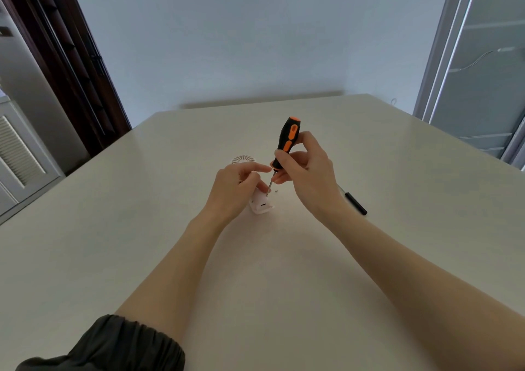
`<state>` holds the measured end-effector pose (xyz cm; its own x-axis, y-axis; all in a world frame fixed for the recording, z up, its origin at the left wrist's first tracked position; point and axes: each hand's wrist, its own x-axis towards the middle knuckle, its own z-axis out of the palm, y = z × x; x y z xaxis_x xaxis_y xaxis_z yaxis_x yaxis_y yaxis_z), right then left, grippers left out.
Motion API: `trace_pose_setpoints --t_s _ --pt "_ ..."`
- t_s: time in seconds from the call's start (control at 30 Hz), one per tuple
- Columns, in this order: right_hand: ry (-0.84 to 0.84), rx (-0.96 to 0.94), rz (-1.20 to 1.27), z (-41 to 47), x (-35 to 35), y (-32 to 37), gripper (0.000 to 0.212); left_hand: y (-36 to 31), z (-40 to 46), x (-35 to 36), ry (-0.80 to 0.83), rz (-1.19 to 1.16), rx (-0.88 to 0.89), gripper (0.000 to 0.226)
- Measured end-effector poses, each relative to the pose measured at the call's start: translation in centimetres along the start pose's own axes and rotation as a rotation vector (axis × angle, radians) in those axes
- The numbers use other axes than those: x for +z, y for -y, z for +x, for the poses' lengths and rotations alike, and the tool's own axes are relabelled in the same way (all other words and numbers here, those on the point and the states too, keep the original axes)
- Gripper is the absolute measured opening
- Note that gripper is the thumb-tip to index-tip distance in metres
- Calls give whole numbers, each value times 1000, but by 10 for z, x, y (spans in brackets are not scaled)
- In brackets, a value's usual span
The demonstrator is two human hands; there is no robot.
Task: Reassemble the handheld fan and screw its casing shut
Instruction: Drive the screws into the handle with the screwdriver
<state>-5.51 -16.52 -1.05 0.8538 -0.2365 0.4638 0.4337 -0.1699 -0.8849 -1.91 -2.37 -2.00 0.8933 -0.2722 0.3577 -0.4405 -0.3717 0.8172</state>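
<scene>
Fan first: it is small, white and made of plastic, and it lies near the middle of the pale table. Its handle end points toward the person, and that end has a little dark slot in it. Its round head with thin slats peeks out behind the left hand, on the far side. Most of the body is hidden by that hand.

The left hand rests on the fan and holds it down, with curled fingers around the body and one finger stretched toward the tool.

The right hand grips a screwdriver with a black and orange handle. The tool stands almost upright, tilted a bit. Its thin metal tip comes down onto the fan's casing, just beside the left fingers.

A tiny dark speck, maybe a screw, lies on the table just beside the fan. A thin black tool lies on the table behind the right wrist. A dark sleeve covers the left upper arm.
</scene>
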Motion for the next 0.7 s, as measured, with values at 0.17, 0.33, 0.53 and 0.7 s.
trace_pose_setpoints --t_s 0.17,0.33,0.53,0.7 --pt "14 12 -7 -1 1 -2 8 2 0 0 4 -14 2 36" --pt "54 -18 -52 -3 2 -2 8 0 0 0 -40 16 -31 34" --pt "73 10 -45 -3 3 -1 7 8 3 0 -277 162 -176 12" --pt "86 -4 -62 -4 3 0 7 11 3 -1 -170 216 -437 52"
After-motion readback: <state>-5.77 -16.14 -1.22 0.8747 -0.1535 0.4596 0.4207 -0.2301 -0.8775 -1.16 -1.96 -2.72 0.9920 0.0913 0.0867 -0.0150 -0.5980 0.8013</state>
